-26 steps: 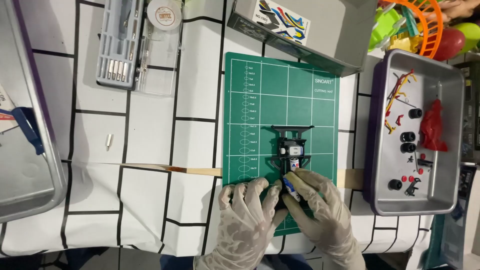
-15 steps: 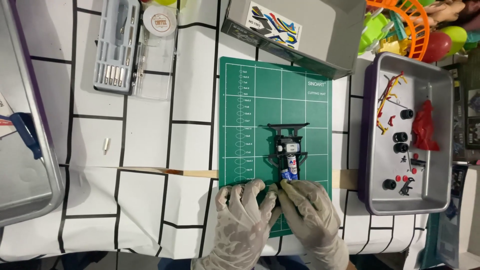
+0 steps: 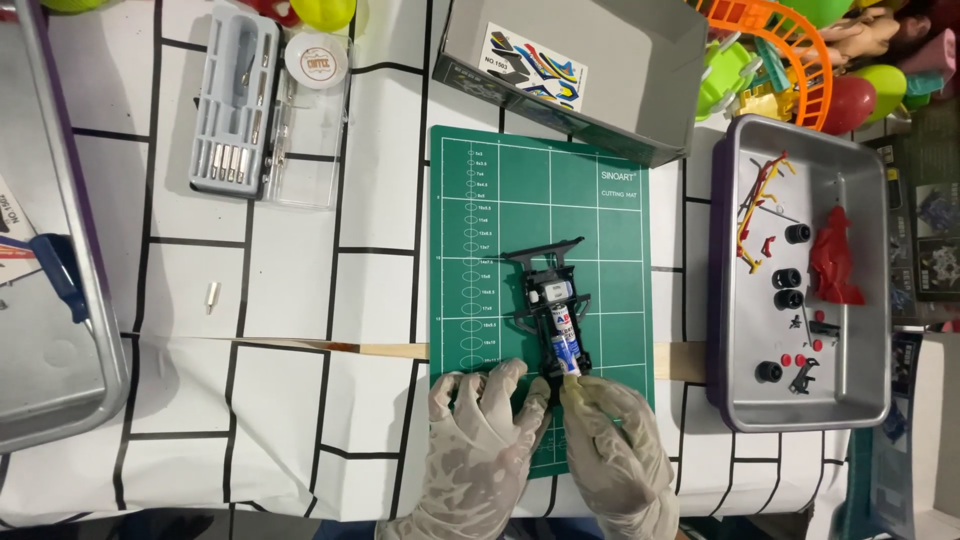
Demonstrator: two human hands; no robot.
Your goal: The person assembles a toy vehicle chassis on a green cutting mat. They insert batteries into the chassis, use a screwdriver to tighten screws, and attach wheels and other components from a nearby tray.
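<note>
Both hands are wearing thin, wrinkled pale gloves. The left hand [image 3: 487, 445] is lying spread flat on the green cutting mat [image 3: 500, 200]; the right hand [image 3: 612, 445] is seemingly pinching the near end of the black plastic toy-car chassis [image 3: 553, 300], lying lengthwise mid-mat, pointing away.

A grey tool case [image 3: 237, 105] with driver bits lies open at the far left of the bench [image 3: 300, 400], a round white tin [image 3: 316, 61] just beside it. A grey box [image 3: 590, 75] bearing a coloured sticker sheet sits beyond the mat. On the right, a metal tray [image 3: 800, 400] holds small black wheels [image 3: 789, 289], a red moulded part [image 3: 832, 258] and what may be wires. A small white peg [image 3: 212, 296] lies alone.
</note>
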